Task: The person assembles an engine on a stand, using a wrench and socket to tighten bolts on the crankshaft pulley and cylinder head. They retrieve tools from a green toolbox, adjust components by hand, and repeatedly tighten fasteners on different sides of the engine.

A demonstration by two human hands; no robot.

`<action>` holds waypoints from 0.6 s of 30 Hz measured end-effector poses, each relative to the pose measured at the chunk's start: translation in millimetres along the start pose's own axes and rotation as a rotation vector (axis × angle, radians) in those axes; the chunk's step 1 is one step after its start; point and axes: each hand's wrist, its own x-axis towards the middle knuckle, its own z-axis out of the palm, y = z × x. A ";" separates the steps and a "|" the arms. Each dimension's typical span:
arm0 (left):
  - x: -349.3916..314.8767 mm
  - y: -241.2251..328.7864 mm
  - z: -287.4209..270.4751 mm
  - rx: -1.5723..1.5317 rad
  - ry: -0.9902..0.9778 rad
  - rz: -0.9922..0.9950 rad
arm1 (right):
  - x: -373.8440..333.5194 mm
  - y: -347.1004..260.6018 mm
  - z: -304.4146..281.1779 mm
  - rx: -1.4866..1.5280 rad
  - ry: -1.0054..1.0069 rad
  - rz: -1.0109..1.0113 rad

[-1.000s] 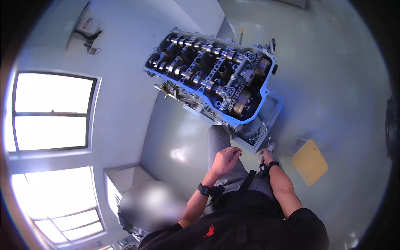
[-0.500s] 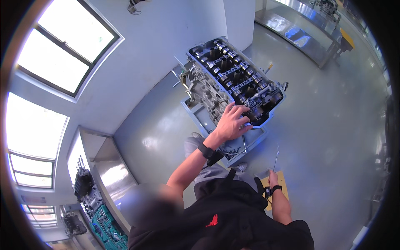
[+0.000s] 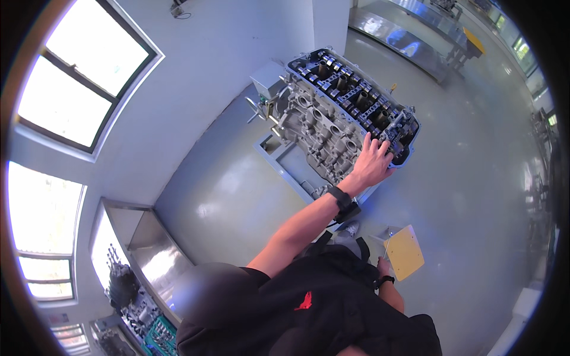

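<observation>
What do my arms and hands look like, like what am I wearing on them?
Your left hand and right hand are gloveless. There's a black left wristband with a dark boxy piece beside it, and a black right wristband. Your shirt is black and short-sleeved.

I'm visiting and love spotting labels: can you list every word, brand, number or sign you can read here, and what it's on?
No words or numbers can be read.
Black shirt: a red emblem, with no lettering I can make out.
Engine: any markings are too small to read.
Yellow panel: no readable text.
Anything farther off is too small or blurred.
</observation>
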 end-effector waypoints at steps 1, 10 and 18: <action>0.6 -2.0 0.1 -0.042 0.022 0.037 | -10.5 -3.2 17.0 0.074 -0.025 -0.102; -4.3 -9.4 2.7 0.003 -0.034 0.029 | -100.8 14.5 101.3 -0.092 0.219 -0.418; -0.5 -11.5 6.8 0.011 0.041 0.106 | -130.2 27.1 97.3 0.194 -0.021 0.085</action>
